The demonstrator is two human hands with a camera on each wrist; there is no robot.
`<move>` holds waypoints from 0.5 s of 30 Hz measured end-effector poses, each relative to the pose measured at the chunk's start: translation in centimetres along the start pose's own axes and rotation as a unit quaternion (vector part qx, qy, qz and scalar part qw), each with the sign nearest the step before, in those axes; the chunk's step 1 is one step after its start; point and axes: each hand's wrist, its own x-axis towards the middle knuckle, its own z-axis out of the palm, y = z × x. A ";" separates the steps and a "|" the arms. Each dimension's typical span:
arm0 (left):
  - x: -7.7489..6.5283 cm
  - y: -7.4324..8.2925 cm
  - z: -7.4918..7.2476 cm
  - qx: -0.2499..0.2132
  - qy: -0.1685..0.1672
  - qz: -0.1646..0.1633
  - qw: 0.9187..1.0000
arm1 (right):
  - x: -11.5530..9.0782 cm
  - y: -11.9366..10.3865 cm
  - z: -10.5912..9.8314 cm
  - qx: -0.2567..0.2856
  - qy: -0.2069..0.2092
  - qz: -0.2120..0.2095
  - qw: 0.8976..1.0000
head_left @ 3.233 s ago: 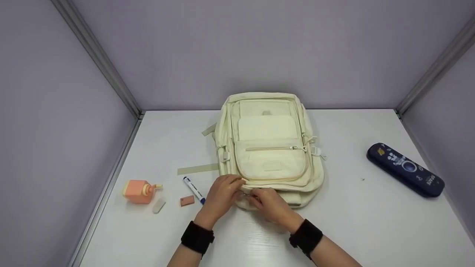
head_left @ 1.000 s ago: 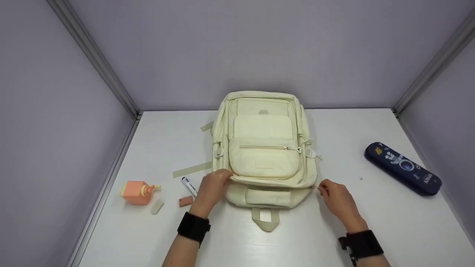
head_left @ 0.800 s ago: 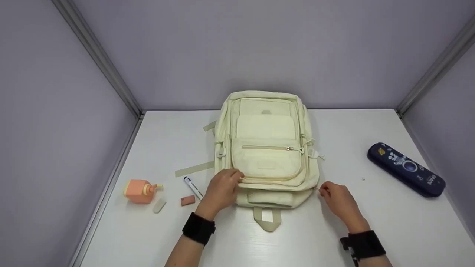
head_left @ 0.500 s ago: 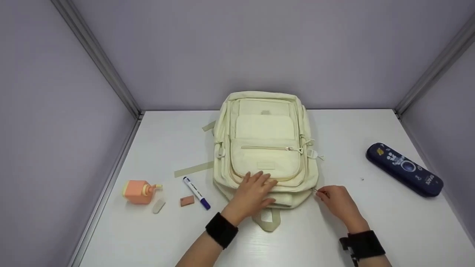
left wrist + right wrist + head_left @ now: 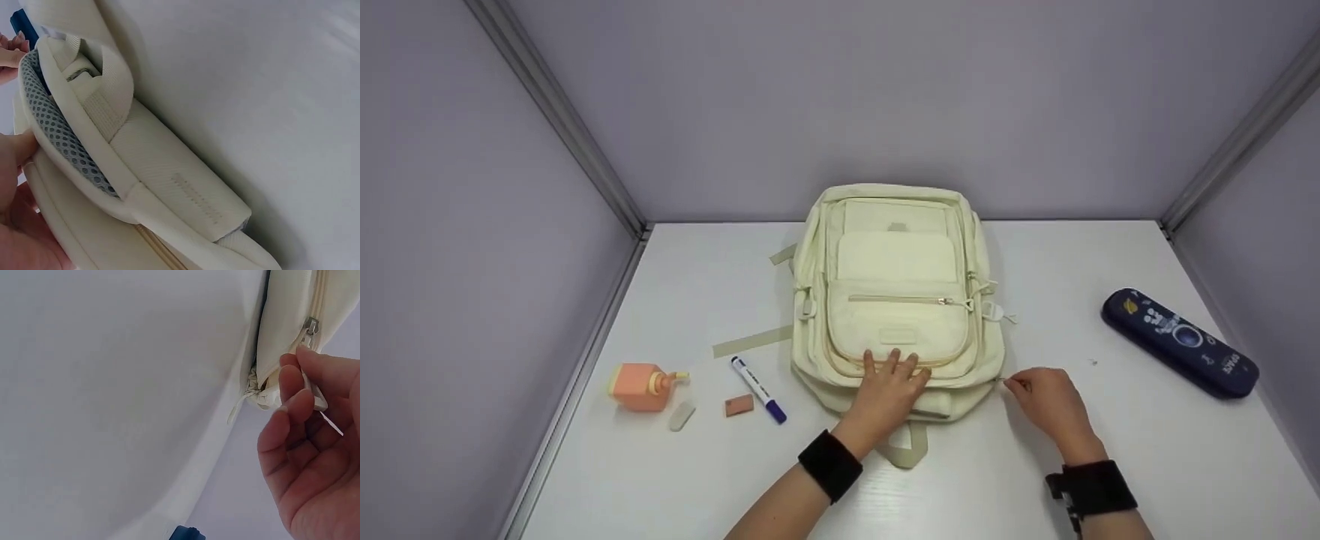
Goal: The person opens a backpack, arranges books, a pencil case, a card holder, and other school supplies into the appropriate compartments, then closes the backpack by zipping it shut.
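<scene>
A cream backpack (image 5: 898,255) lies on its back on the white table, its carry loop (image 5: 913,450) toward me. My left hand (image 5: 885,394) rests with spread, straight fingers on the bag's near end, below the front pocket. At the near right corner my right hand (image 5: 1050,405) pinches a zipper pull (image 5: 308,340) between thumb and index finger. The metal slider shows clearly in the right wrist view. In the left wrist view grey mesh lining (image 5: 62,126) shows in a gap beside the left thumb. The far run of the zipper is hidden.
A blue-and-white marker (image 5: 757,388), a pink eraser (image 5: 739,406), a whitish eraser (image 5: 682,416) and an orange pump bottle (image 5: 641,388) lie left of the bag. A navy pencil case (image 5: 1181,343) lies at the right. Wall panels stand behind and at both sides.
My right hand has gone from the bag's near middle to its right corner with the zipper pull. My left hand has let go of the left edge and now lies flat nearer the middle.
</scene>
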 end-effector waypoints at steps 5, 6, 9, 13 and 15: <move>-0.3 -0.1 -0.3 -0.017 -0.013 0.001 1.000 | 0.8 0.4 -0.4 -0.025 0.024 0.008 0.999; -0.3 -0.2 -0.4 -0.024 -0.017 0.000 1.000 | 1.0 0.5 -0.4 -0.029 0.025 0.010 0.999; -0.4 -0.3 -0.5 -0.044 -0.023 0.001 0.999 | 1.6 0.6 -0.6 -0.042 0.020 0.006 0.999; -0.4 -0.6 -0.6 -0.069 -0.024 0.006 0.997 | 2.4 0.9 -0.7 -0.068 0.022 -0.009 0.997; -0.5 -0.7 -0.7 -0.082 -0.030 0.007 0.996 | 2.9 1.0 -0.7 -0.078 0.024 -0.017 0.996</move>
